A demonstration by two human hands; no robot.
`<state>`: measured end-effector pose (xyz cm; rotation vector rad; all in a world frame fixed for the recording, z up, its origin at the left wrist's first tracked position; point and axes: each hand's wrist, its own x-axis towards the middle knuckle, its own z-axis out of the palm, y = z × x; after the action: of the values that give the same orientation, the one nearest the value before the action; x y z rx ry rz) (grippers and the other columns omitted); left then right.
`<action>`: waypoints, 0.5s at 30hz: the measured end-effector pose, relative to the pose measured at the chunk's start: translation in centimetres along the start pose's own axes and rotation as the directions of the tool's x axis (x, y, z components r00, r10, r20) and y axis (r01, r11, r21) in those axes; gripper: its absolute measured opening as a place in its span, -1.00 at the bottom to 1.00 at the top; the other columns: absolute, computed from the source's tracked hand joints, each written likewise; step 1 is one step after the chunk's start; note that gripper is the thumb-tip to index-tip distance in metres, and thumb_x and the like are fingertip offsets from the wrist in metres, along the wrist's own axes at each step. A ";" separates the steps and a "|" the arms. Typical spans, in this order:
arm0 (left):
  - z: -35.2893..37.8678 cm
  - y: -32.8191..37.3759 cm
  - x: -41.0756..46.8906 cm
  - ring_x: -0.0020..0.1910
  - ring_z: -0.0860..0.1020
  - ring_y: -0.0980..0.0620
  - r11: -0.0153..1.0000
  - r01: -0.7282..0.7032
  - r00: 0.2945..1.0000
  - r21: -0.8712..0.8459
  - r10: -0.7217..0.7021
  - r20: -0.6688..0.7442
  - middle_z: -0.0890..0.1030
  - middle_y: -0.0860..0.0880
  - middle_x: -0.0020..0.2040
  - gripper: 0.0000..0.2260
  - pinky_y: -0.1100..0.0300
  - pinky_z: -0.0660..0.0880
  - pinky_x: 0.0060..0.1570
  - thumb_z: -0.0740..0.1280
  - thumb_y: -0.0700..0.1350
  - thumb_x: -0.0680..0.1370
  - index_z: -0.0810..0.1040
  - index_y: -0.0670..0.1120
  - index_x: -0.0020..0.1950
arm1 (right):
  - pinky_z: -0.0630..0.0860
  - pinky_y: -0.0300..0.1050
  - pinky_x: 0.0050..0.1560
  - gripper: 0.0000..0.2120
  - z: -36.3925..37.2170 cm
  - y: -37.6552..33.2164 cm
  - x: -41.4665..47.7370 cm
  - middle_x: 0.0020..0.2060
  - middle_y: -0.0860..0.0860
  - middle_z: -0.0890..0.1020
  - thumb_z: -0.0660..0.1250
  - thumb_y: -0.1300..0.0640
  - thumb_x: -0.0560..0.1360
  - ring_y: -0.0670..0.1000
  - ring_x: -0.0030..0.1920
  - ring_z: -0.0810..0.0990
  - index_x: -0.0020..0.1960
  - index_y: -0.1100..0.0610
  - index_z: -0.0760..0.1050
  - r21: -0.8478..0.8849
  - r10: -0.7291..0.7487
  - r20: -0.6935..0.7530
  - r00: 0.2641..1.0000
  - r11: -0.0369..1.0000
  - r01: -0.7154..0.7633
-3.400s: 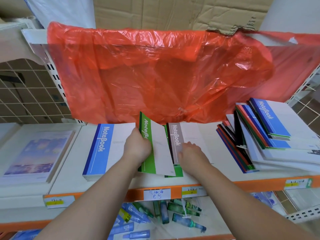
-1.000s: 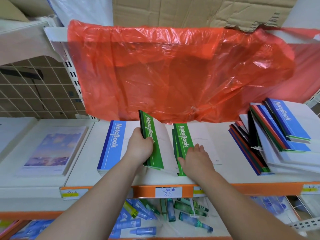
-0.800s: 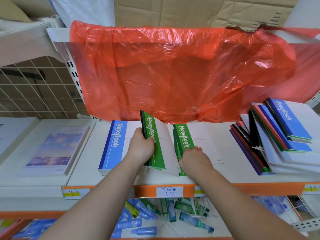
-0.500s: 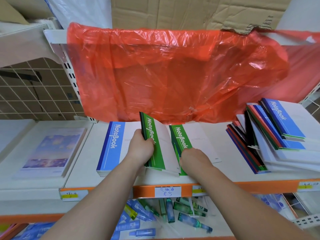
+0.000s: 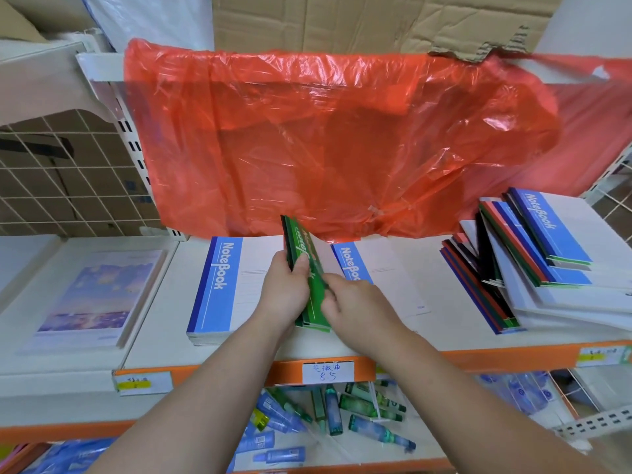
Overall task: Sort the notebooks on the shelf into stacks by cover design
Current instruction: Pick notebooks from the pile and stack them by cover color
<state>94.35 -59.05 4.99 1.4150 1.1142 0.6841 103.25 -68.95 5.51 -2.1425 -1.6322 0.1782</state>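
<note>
Red plastic sheeting (image 5: pixel 342 142) is seen draped across the far side of a white shelf (image 5: pixel 478 359) with an orange front edge, where notebooks are being sorted by cover design. At the right, a mixed pile (image 5: pixel 547 268) of blue, green, red and black spines is left slumped and unsorted. Left of centre, a blue stack (image 5: pixel 219 289) is laid flat and squared. A single blue notebook (image 5: pixel 379 278) is laid flat just right of centre, apart from its stack.

Between the two, a bundle of green notebooks (image 5: pixel 307 268) is held tilted up on its near edge, spines facing left, its foot on or just above the shelf board. The left hand (image 5: pixel 285 295) is wrapped round the bundle's left side, thumb pressed on the top cover. The right hand (image 5: pixel 355 306) is curled against the bundle's near right edge, gripping it.

The step in hand is judged to be gathering the green covers into one stack. It is best done if the spines are tapped level on the board while both grips are kept, so no thin cover slips out. The bundle should then be lowered flat onto a spot of its own, not across the single blue notebook, which belongs on the stack at the left. A handwritten price label (image 5: pixel 326 371) is fixed to the edge below.
</note>
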 end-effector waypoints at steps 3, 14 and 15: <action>0.2 -0.1 -0.1 0.02 0.63 -0.01 0.999 -0.032 0.999 0.007 0.032 0.018 0.63 -0.02 0.03 -0.79 -0.08 0.56 0.13 0.30 0.05 0.60 0.47 -0.03 0.14 | 0.45 0.00 -0.17 -0.71 0.0 0.1 -0.6 -0.13 0.11 0.64 0.12 0.05 0.59 0.18 -0.12 0.54 0.24 0.05 0.48 0.047 -0.071 0.036 0.997 0.996 0.070; 1.6 0.4 -0.4 0.00 0.69 -0.04 0.966 -0.013 0.980 -0.256 0.063 0.187 0.68 -0.01 0.08 -0.80 -0.03 0.64 -0.07 0.27 -0.21 0.63 0.50 0.05 0.20 | 0.53 -0.17 -0.03 -0.70 -1.3 7.1 0.4 0.09 -0.04 0.66 0.21 -0.03 0.62 -0.03 0.04 0.63 0.26 0.10 0.51 0.694 0.530 0.178 0.829 0.530 -0.487; 1.9 0.3 -0.3 0.01 0.68 -0.05 0.966 -0.008 0.976 -0.257 0.063 0.207 0.68 -0.02 0.10 -0.79 -0.07 0.63 -0.03 0.27 -0.21 0.63 0.50 0.07 0.19 | 0.57 -0.12 -0.01 -0.73 -1.5 7.4 0.3 0.05 -0.05 0.68 0.21 -0.01 0.62 -0.04 0.00 0.66 0.22 0.08 0.53 0.749 0.528 0.231 0.817 0.440 -0.495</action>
<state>95.96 -60.07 4.99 1.2571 0.8027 0.6579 110.43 -70.63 3.82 -1.7796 -0.5641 0.8723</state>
